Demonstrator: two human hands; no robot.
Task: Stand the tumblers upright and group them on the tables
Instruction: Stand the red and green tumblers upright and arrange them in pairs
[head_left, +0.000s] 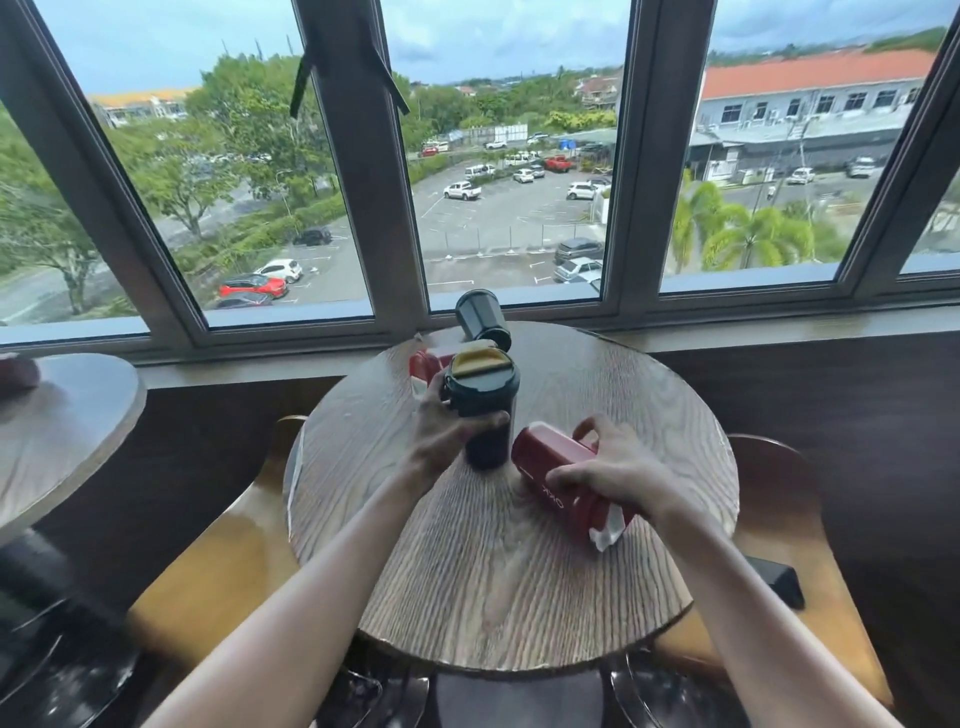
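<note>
**Two tumblers in hand, two more waiting at the back**

Gripping the dark tumbler (484, 410) with the left hand (451, 426), fingers wrapped round its side just below the yellow-topped lid, centre of frame on the round worktop (519, 571). Looking upright or close to it, maybe leaning a touch; can't quite tell whether the base is fully down. Closing the right hand (618, 467) over the red tumbler (558, 470), lying on its side just right of centre, thumb on the near side, fingers curled over the top, white lid end pointing lower right.

Probably best: settling the dark one flat before letting go, then pivoting the red one up on its base end rather than lifting it clear, keeping it beside the dark one without knocking it. Round bodies, so likely rolling if released early.

Counting tumblers: four in all.
- Dark: two. One in the left hand, plus the far dark tumbler (480, 319) tipped over at the top edge by the window.
- Red: two. One under the right hand, plus the back red tumbler (434, 364) lying behind the left hand, mostly hidden.

Also showing a second worktop (72, 415) at far left.
</note>
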